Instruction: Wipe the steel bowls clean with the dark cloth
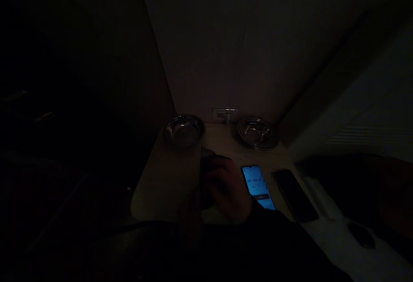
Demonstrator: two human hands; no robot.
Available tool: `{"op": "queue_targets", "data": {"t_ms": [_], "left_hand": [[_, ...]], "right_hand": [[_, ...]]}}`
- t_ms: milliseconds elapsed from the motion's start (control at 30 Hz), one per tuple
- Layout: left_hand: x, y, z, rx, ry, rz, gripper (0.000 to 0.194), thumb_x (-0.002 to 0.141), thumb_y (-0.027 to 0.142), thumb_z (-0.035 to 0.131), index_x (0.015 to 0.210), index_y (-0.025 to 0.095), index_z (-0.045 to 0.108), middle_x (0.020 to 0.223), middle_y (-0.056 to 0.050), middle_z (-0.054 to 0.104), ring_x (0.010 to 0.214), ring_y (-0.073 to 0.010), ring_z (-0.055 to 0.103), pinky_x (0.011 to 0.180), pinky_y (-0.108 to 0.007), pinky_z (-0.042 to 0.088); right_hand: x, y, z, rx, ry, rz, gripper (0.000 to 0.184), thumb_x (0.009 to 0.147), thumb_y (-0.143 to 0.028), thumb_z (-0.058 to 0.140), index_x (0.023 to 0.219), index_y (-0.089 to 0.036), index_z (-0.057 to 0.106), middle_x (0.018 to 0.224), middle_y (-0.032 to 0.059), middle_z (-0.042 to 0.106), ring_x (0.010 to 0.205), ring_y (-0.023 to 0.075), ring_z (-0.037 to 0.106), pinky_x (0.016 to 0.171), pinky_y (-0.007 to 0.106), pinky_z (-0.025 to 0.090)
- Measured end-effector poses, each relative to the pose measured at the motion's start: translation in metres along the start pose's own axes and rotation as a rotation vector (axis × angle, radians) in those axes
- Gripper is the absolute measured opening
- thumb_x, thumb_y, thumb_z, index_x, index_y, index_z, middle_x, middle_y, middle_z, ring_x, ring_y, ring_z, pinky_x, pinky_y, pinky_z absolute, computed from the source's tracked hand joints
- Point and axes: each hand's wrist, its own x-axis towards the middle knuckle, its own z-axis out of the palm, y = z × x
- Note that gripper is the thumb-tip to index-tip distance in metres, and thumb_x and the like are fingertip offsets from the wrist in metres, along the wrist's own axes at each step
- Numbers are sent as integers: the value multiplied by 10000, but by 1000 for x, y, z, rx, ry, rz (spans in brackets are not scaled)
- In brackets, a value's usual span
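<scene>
The room is very dark. My right hand (229,189), in a dark sleeve, is over the middle of the small wooden table with its fingers curled against a dark object (204,174). That object's kind is lost in the shadow. Just left of it and lower, my left hand (189,217) shows only faintly, and its fingers cannot be made out. Beside my right wrist lies a phone (253,183) with a lit blue screen showing a timer; part of it is blurred out.
Two shiny metal dishes stand at the table's back: a round bowl (184,131) on the left and a compartmented plate (258,133) on the right. A wall socket (225,114) sits between them. A dark phone-like slab (297,196) lies at right, a small dark oval object (361,235) beyond.
</scene>
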Motion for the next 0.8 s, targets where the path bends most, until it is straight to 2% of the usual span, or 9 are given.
{"op": "queue_targets", "data": {"t_ms": [167, 267, 333, 433, 567, 700, 800], "left_hand": [[-3, -15, 5, 38, 123, -34, 329, 834, 431, 498, 906, 144, 641, 994, -92, 642, 936, -202, 599, 818, -370, 486], [-1, -20, 8, 37, 173, -62, 417, 818, 481, 448, 864, 134, 674, 945, -122, 669, 897, -252, 625, 745, -352, 516], [0, -17, 8, 34, 184, -75, 430, 803, 489, 444, 874, 138, 682, 928, -122, 680, 873, -258, 637, 703, -333, 527], [1, -5, 8, 29, 151, -80, 425, 756, 517, 496, 871, 151, 678, 875, -110, 692, 809, -243, 649, 658, -306, 531], [4, 7, 3, 48, 139, -143, 476, 718, 570, 515, 894, 151, 655, 897, -117, 691, 815, -246, 646, 689, -324, 527], [4, -5, -3, 24, 156, -125, 422, 754, 524, 500, 949, 176, 639, 958, -113, 675, 863, -253, 643, 708, -345, 531], [-3, -15, -7, 59, 202, -5, 371, 751, 498, 490, 889, 194, 651, 1134, -110, 613, 1112, -286, 536, 926, -401, 445]], "right_hand": [[19, 21, -12, 332, 110, 324, 62, 705, -231, 644, 761, -212, 661, 930, 37, 634, 908, 184, 587, 848, 339, 434], [9, 26, -15, 546, 198, 587, 173, 654, -332, 707, 782, -218, 685, 865, 25, 678, 821, 179, 619, 775, 323, 464], [0, 27, -14, 661, 262, 710, 255, 604, -383, 746, 794, -221, 693, 820, 18, 695, 761, 172, 629, 718, 306, 480], [-10, 25, -12, 736, 329, 760, 296, 561, -402, 780, 784, -225, 700, 805, 11, 705, 736, 160, 635, 681, 279, 485], [-12, 24, -14, 713, 357, 773, 294, 565, -399, 788, 794, -232, 708, 804, 4, 709, 742, 148, 642, 690, 265, 488], [-12, 23, -16, 733, 386, 790, 320, 548, -413, 796, 793, -226, 708, 801, 12, 711, 732, 156, 649, 683, 277, 500], [-14, 22, -14, 728, 405, 807, 334, 532, -411, 801, 786, -215, 709, 793, 21, 712, 731, 170, 653, 677, 290, 508]]}}
